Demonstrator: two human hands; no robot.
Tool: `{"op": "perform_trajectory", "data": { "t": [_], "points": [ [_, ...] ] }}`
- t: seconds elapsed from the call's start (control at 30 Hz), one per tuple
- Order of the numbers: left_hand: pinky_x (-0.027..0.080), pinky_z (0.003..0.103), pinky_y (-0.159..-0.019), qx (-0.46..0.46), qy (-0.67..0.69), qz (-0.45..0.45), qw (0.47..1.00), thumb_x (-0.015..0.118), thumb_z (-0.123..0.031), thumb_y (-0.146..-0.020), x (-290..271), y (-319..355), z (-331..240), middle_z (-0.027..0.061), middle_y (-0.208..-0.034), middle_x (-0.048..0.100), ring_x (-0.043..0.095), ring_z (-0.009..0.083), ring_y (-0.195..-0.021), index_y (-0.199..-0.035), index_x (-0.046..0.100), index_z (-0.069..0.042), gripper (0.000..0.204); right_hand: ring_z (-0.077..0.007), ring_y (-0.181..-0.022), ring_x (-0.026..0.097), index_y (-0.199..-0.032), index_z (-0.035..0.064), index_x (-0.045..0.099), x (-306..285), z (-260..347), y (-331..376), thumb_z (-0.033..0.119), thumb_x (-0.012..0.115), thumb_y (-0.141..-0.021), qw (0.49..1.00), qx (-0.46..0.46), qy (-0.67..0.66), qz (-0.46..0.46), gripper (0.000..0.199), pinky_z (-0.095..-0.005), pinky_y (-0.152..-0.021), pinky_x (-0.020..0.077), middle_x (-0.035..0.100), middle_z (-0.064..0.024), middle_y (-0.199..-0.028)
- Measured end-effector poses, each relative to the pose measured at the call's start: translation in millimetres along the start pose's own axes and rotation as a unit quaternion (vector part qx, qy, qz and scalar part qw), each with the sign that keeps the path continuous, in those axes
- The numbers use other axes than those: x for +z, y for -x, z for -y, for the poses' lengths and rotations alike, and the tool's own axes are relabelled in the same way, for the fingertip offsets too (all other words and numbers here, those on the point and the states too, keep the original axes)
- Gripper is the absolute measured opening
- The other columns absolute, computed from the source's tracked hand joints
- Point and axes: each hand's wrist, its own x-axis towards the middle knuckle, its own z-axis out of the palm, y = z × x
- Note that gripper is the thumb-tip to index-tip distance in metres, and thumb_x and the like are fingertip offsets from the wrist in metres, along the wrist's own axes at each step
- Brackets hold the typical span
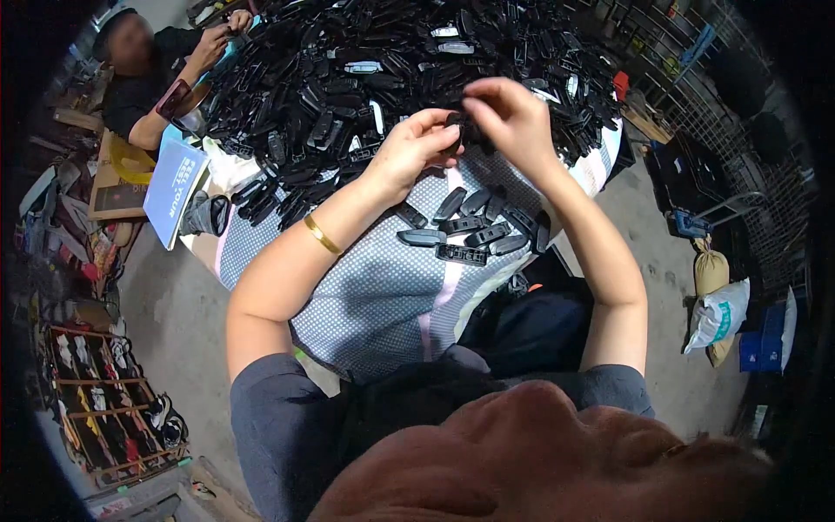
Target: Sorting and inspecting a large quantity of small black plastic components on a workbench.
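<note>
A huge heap of black plastic clips (348,78) is covering the far half of the table, spreading nearly from edge to edge and leaving little bare cloth beyond the hands. Nearer the person, a small group of the same clips (474,228) is lying apart from the heap in a loose cluster on the grey dotted tablecloth (374,296), just below the raised hands. A few pale, silvery pieces (376,115) are showing among the black ones in the heap.

The left hand (409,152) and the right hand (513,117) are meeting above the near edge of the heap, fingertips pinched together on one small black clip (461,130); the fingers of both are curling narrowly around it, and most of the piece is hidden by them. A gold bangle (323,235) is sitting on the left forearm.

At the far left corner of the table another person (152,83) in dark clothes is sitting, hands up by the heap's edge and closed on something small that cannot be made out. A blue booklet (174,187) is hanging off the table's left side beside them. On the floor to the right, a white sack (720,315) is leaning against a tan one, next to blue crates (765,339) and wire racks (748,174). Whether the crates are holding anything cannot be told. At lower left a wooden rack (109,409) is holding rows of small mixed items.
</note>
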Motion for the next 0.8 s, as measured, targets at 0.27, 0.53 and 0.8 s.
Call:
{"op": "perform_trajectory", "data": {
  "t": [0.27,0.53,0.8],
  "points": [
    [0.051,0.023,-0.066,0.053,-0.086,-0.055,0.993,0.058,-0.005,-0.085,18,9,-5,0.0024,-0.088,0.057,0.060,0.0119,-0.081,-0.108,0.054,-0.001,0.023,-0.0143,-0.084,0.062,-0.090,-0.0014,0.063,-2,17,26,-0.002,0.064,-0.076,0.998,0.008,-0.055,0.005,0.014,-0.0249,-0.074,0.0509,0.062,-0.0079,-0.097],
    [0.046,0.022,-0.076,0.130,-0.156,-0.077,0.976,0.063,-0.007,-0.081,11,7,-6,0.0029,-0.097,0.062,0.056,0.0088,-0.085,-0.114,0.056,-0.001,0.034,-0.0130,-0.094,0.058,-0.110,-0.0015,0.059,-13,23,29,0.001,0.067,-0.076,0.981,0.154,-0.102,0.066,0.035,-0.0251,-0.082,0.0480,0.060,-0.0061,-0.103],
    [0.045,0.020,-0.077,0.136,-0.155,-0.085,0.975,0.064,-0.005,-0.080,13,9,-7,0.0048,-0.098,0.064,0.057,0.0073,-0.083,-0.113,0.059,-0.001,0.034,-0.0153,-0.077,0.062,-0.100,0.0007,0.064,-9,25,32,0.002,0.069,-0.071,0.998,0.043,0.033,0.025,0.029,-0.0243,-0.067,0.0522,0.061,-0.0090,-0.087]
  ]
}}
